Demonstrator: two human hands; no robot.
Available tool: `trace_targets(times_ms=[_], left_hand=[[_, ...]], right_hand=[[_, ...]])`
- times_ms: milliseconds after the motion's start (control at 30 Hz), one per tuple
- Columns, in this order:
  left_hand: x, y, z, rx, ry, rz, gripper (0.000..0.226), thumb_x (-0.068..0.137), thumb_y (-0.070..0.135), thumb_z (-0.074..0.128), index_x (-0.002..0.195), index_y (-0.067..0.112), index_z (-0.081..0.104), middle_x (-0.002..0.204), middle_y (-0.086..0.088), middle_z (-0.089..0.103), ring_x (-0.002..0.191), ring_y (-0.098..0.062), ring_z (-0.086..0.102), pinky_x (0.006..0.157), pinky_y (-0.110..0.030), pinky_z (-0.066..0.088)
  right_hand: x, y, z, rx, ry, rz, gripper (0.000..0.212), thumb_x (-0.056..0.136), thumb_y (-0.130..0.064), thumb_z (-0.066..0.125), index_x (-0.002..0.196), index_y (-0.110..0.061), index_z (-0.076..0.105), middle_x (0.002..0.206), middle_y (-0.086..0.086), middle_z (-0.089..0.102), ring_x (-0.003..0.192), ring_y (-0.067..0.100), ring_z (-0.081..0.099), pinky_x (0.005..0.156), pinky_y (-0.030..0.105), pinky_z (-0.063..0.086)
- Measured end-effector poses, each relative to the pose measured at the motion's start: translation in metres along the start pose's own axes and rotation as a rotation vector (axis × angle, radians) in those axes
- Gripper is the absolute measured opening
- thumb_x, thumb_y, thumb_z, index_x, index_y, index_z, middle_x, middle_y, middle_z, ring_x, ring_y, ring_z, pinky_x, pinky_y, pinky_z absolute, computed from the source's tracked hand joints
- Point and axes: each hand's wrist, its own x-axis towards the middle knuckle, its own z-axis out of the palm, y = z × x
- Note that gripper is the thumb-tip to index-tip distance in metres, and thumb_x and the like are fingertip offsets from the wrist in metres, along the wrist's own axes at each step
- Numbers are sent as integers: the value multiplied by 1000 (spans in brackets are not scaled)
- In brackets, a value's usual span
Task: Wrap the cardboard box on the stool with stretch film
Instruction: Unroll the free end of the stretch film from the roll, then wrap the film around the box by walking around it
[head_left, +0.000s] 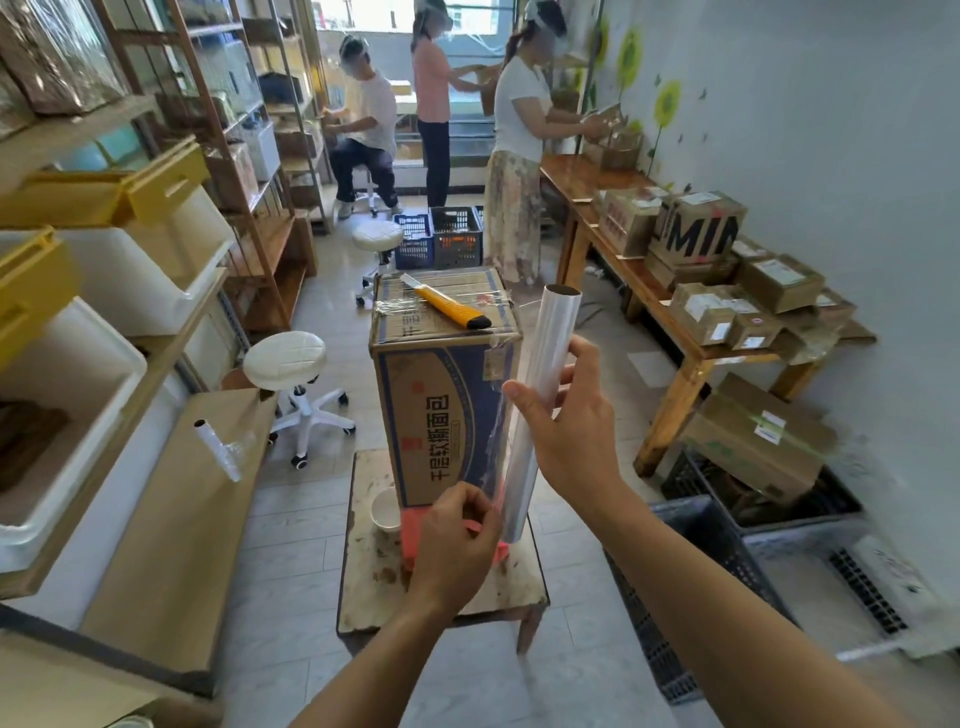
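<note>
The cardboard box (441, 384) is standing upright on the stool (441, 587), at the centre of the view. A band of film is already crossing its top, under a yellow utility knife (451, 307) lying at the box's 12 o'clock end. The right hand (566, 421) is gripping the stretch film roll (540, 410) upright at the box's 3 o'clock side, fingers closed round the tube. The left hand (457, 540), at 6 o'clock, is pinching the film's loose edge. Judging by the bare printed face, most of the wrapping is remaining.
</note>
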Motion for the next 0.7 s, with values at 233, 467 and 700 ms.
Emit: trace_targets(times_ms=[233,467,700], left_hand=[[14,-2,-11,74,-37,-14,16,88,13,66,79,21,57,71,2,63,67,-13,63,66,-31,58],[25,11,-39,-165,-436,-193,48,79,1,59,120,25,56,113,-1,67,106,-17,65,83,-31,59],[36,55,-47,-491,-206,-9,30,97,23,60,126,16,58,98,0,73,93,-12,71,79,-26,58]], right_hand=[[2,3,-12,64,-167,61,49,98,-33,57,139,-18,35,104,-3,57,78,10,63,64,21,58],[-5,8,-13,174,-393,117,15,103,-16,48,114,-15,37,95,2,58,83,14,63,75,45,59],[-12,9,-9,380,-531,183,22,103,-8,46,123,-6,38,107,11,55,85,8,63,69,27,57]])
